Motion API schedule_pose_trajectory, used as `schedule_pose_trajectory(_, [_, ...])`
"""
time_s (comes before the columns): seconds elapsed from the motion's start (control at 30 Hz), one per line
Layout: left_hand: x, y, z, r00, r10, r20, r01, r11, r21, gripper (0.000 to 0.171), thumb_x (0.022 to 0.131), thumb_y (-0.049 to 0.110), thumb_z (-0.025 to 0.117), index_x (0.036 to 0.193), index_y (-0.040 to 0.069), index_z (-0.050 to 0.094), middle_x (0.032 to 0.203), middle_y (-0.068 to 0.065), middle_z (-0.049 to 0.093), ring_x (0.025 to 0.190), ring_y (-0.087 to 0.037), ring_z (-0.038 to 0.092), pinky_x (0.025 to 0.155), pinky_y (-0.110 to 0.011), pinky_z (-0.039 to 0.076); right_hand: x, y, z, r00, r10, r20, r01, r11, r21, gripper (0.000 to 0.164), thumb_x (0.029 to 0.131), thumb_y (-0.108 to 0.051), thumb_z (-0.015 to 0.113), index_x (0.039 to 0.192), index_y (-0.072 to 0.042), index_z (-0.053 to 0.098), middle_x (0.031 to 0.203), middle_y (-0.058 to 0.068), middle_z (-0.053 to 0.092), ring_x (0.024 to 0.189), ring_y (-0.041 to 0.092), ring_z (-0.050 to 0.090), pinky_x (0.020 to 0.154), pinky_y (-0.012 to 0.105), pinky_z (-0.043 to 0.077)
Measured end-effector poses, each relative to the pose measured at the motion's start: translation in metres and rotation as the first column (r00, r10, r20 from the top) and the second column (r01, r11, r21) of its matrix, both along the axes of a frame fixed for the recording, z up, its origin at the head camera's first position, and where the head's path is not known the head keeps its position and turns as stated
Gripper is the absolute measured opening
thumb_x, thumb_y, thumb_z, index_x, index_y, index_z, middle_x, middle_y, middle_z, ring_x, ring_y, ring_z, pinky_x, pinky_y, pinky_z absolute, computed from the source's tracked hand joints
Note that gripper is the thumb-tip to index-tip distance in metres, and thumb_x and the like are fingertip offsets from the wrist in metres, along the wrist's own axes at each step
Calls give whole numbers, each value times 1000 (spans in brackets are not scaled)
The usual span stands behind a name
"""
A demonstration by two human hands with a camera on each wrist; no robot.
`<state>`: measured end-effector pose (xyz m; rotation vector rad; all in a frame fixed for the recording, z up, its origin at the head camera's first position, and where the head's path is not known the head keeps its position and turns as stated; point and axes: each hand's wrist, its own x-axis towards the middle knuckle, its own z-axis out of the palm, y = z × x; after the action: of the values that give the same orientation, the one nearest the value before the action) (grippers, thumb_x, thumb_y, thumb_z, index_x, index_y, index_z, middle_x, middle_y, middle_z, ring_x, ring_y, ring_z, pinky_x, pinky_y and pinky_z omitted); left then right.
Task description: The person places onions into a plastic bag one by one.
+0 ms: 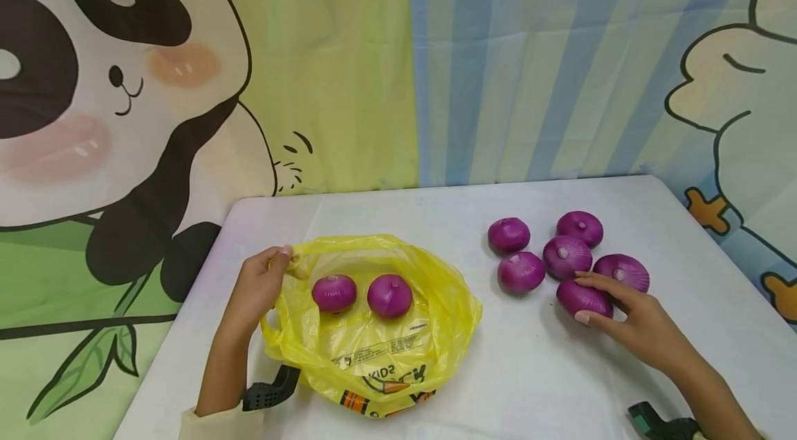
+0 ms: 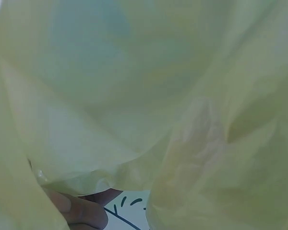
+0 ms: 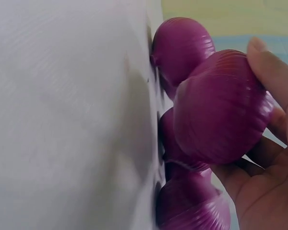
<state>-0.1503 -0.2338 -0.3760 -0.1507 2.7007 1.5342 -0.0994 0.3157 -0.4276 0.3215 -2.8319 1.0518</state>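
Observation:
A yellow plastic bag [image 1: 448, 308] lies with its mouth spread wide on the table, two red onions [image 1: 334, 293] inside it. My left hand [image 1: 261, 281] pinches the bag's rim at its left side; in the left wrist view the bag film covers most of the picture and part of the fingers [image 2: 86, 211]. At the right, my right hand [image 1: 641, 322] grips a red onion [image 1: 584, 299] between thumb and fingers. The right wrist view shows that held onion [image 3: 223, 108] close up, with other onions behind it.
Several more red onions [image 1: 566, 257] are grouped just beyond the right hand, some touching. The white table [image 1: 398, 215] ends at a curtain [image 1: 349, 80] printed with cartoon animals. Black wrist devices [image 1: 272, 388] sit on both wrists.

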Motion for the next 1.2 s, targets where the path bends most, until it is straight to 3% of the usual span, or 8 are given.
schedule_pose_trajectory(0.17, [2, -1, 3, 1000, 3, -17, -3, 1000, 6, 53, 103, 47, 40, 106, -1, 61, 76, -14, 51, 48, -16, 42, 47, -29, 43, 0, -5, 5, 999, -41, -31, 40, 999, -32, 56, 84, -24, 79, 134, -14, 58, 131, 26, 53, 111, 51, 50, 77, 51, 52])
schedule_pose_trajectory(0.23, [2, 0, 3, 1000, 5, -18, -5, 1000, 7, 53, 103, 47, 40, 106, -1, 61, 77, -15, 54, 48, -16, 42, 47, -28, 43, -1, -7, 7, 997, -51, -56, 49, 998, -43, 55, 85, -24, 78, 135, -14, 57, 131, 26, 53, 110, 50, 51, 77, 36, 55])
schedule_pose_trajectory(0.33, [2, 0, 3, 1000, 7, -23, -7, 1000, 6, 53, 103, 47, 41, 107, -1, 61, 81, -15, 57, 49, -17, 44, 47, -29, 44, -3, -11, 8, 993, -49, -111, 40, 996, -82, 54, 85, -18, 78, 134, -13, 58, 132, 23, 53, 110, 47, 52, 77, 13, 47])
schedule_pose_trajectory(0.4, [2, 0, 3, 1000, 8, -27, -7, 1000, 5, 53, 103, 47, 41, 106, -1, 61, 81, -16, 57, 50, -17, 44, 48, -29, 44, -4, -15, 7, 988, -42, -148, 23, 992, -124, 53, 84, -12, 78, 134, -12, 59, 132, 19, 54, 115, 32, 54, 78, 5, 40])
schedule_pose_trajectory(0.53, [2, 0, 3, 1000, 7, -23, -7, 1000, 2, 53, 103, 48, 40, 107, -1, 61, 81, -16, 55, 50, -17, 44, 48, -29, 44, -5, -22, 6, 981, -27, -191, -10, 982, -187, 54, 82, -4, 78, 133, -10, 59, 132, 7, 56, 114, -4, 47, 80, 7, 41])
schedule_pose_trajectory(0.6, [2, 0, 3, 1000, 6, -19, -6, 1000, -1, 53, 103, 47, 40, 107, -1, 61, 79, -15, 54, 50, -17, 43, 48, -29, 44, -5, -25, 6, 980, -21, -200, -20, 980, -197, 54, 82, -3, 78, 133, -10, 59, 131, 4, 57, 112, -13, 42, 81, 8, 42])
schedule_pose_trajectory(0.87, [1, 1, 2, 1000, -3, -24, 2, 1000, -3, 53, 103, 47, 40, 106, -1, 62, 77, -15, 54, 48, -17, 42, 47, -29, 44, -8, -34, 14, 977, 12, -214, -60, 973, -221, 52, 84, -1, 75, 132, -10, 59, 134, 2, 56, 116, -11, 44, 85, 8, 40])
schedule_pose_trajectory(1.2, [1, 3, 2, 1000, -2, -30, 2, 1000, -12, 51, 104, 45, 40, 107, -1, 61, 80, -15, 54, 50, -18, 45, 49, -29, 45, -18, -58, 14, 966, 132, -222, -195, 936, -292, 53, 85, 7, 71, 133, -9, 57, 134, 10, 56, 124, -4, 45, 91, 14, 41])
